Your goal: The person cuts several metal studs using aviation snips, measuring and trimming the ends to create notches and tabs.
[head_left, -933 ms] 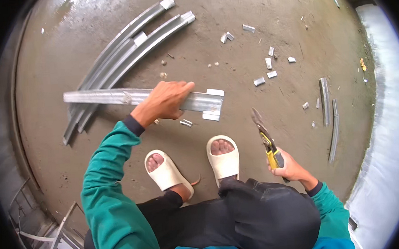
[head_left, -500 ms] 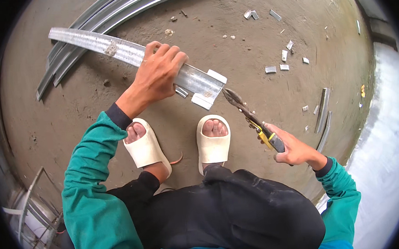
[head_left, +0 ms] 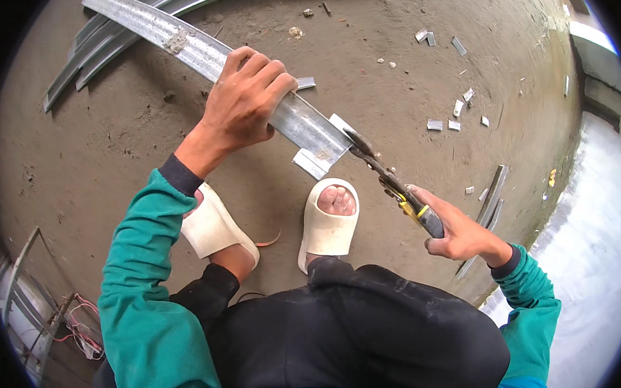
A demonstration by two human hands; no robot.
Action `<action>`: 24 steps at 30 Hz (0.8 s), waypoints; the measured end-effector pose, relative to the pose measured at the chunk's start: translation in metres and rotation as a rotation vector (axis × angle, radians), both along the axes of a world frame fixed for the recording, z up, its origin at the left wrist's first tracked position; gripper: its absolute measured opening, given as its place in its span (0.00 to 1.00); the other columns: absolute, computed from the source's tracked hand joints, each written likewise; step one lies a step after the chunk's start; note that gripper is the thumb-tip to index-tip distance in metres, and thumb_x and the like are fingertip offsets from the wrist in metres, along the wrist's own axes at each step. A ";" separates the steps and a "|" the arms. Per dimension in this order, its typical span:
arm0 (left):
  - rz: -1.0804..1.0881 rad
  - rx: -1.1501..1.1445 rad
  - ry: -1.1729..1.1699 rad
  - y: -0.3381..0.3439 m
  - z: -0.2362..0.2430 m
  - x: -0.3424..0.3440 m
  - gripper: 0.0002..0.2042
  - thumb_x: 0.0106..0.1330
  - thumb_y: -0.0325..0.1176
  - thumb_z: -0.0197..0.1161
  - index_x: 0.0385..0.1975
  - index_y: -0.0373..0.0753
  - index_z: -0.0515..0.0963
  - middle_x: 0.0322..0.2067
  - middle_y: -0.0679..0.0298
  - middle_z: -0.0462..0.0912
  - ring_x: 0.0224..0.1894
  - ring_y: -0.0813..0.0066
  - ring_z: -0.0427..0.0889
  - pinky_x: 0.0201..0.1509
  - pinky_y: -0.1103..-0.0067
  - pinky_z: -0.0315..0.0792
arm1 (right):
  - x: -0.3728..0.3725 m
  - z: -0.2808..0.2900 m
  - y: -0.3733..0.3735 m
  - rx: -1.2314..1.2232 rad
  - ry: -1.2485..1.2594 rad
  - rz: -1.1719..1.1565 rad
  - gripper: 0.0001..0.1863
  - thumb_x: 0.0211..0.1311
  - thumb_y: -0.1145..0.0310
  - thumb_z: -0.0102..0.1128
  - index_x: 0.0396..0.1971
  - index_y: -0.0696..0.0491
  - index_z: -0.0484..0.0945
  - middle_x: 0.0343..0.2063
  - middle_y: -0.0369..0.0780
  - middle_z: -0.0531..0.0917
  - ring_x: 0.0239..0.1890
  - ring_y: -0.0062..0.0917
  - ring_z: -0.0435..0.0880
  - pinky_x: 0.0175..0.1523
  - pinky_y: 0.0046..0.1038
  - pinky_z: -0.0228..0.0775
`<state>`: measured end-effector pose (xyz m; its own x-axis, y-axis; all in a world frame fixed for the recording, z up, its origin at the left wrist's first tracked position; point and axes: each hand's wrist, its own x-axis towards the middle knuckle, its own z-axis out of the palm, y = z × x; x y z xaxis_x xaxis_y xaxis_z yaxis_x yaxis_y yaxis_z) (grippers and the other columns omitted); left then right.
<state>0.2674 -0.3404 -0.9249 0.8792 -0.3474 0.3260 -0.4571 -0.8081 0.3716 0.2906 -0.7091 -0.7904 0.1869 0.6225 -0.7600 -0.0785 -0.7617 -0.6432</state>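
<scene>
My left hand (head_left: 251, 98) is closed around a galvanized metal channel (head_left: 306, 127), which slants from the upper left toward the middle. At its near end, two cut side flaps are bent outward. My right hand (head_left: 458, 224) grips tin snips (head_left: 395, 185) with dark blades and black-and-yellow handles. The blade tips touch the channel's near end, by the base of its right flap. Whether the blades have metal between them is hard to see.
More long metal channels (head_left: 192, 2) lie at the upper left. Several small cut scraps (head_left: 455, 124) are scattered on the concrete floor to the right, near two longer strips (head_left: 492, 193). My sandals (head_left: 328, 218) stand below the channel. A metal frame and wires (head_left: 80, 329) are at the lower left.
The snips' blades have come up against the channel's end, and their handles have drawn closer together. The channel tilts more steeply. The whole view has shifted a little.
</scene>
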 end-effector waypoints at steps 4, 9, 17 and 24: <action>-0.005 -0.045 -0.006 0.003 0.000 -0.002 0.25 0.30 0.24 0.73 0.35 0.43 0.75 0.34 0.65 0.77 0.42 0.63 0.76 0.57 0.68 0.65 | 0.003 0.003 0.010 -0.033 0.012 0.007 0.49 0.39 0.75 0.56 0.69 0.59 0.53 0.61 0.53 0.67 0.65 0.44 0.66 0.70 0.34 0.55; -0.020 -0.048 -0.030 0.006 -0.006 -0.003 0.26 0.28 0.25 0.74 0.34 0.44 0.76 0.34 0.66 0.78 0.42 0.65 0.77 0.55 0.69 0.66 | 0.003 0.001 0.016 -0.063 -0.009 0.032 0.48 0.39 0.75 0.56 0.69 0.59 0.54 0.60 0.53 0.68 0.65 0.44 0.67 0.69 0.34 0.56; -0.022 -0.039 -0.055 0.005 -0.011 0.001 0.25 0.29 0.26 0.75 0.35 0.44 0.76 0.33 0.66 0.79 0.41 0.67 0.78 0.55 0.70 0.67 | 0.001 -0.021 0.007 -0.058 0.033 0.008 0.45 0.39 0.76 0.57 0.66 0.59 0.57 0.53 0.51 0.73 0.58 0.43 0.73 0.64 0.35 0.62; -0.035 -0.044 -0.049 0.001 -0.019 0.003 0.21 0.34 0.26 0.72 0.34 0.42 0.77 0.33 0.65 0.80 0.41 0.67 0.78 0.56 0.69 0.67 | 0.006 -0.049 -0.005 0.018 0.089 -0.003 0.43 0.40 0.76 0.57 0.65 0.58 0.58 0.45 0.44 0.75 0.49 0.36 0.75 0.58 0.34 0.66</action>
<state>0.2704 -0.3392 -0.9439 0.8496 -0.3618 0.3838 -0.5030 -0.7747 0.3832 0.2965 -0.7137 -0.8398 0.1210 0.6358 -0.7624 -0.1382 -0.7497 -0.6472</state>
